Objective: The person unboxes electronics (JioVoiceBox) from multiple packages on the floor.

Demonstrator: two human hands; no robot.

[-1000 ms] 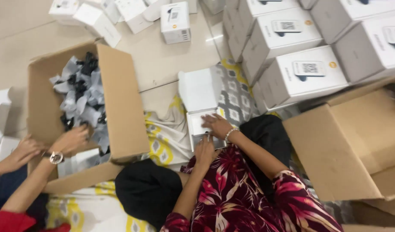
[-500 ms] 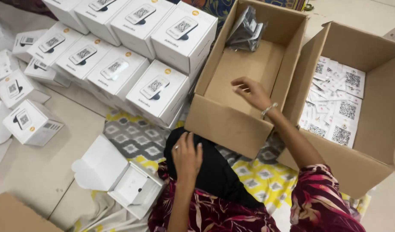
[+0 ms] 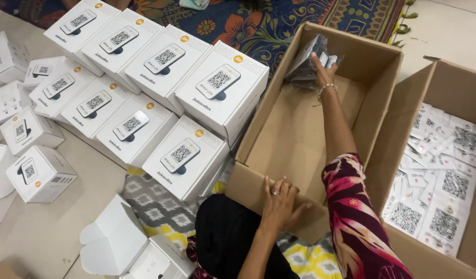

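Deep inside the cardboard box [image 3: 300,134], at its far corner, her right hand [image 3: 322,70] closes around dark plastic packets [image 3: 306,64]. Her left hand [image 3: 279,204] lies spread, fingers open, on the box's near wall.

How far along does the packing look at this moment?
Done: many white boxes sit closed in rows on the floor. In hand: the right hand grips a bundle of grey packets in the far corner of the nearly bare carton, whose near wall the left hand steadies. Left: one white box lies open near the knee; printed cards fill the neighbouring carton.
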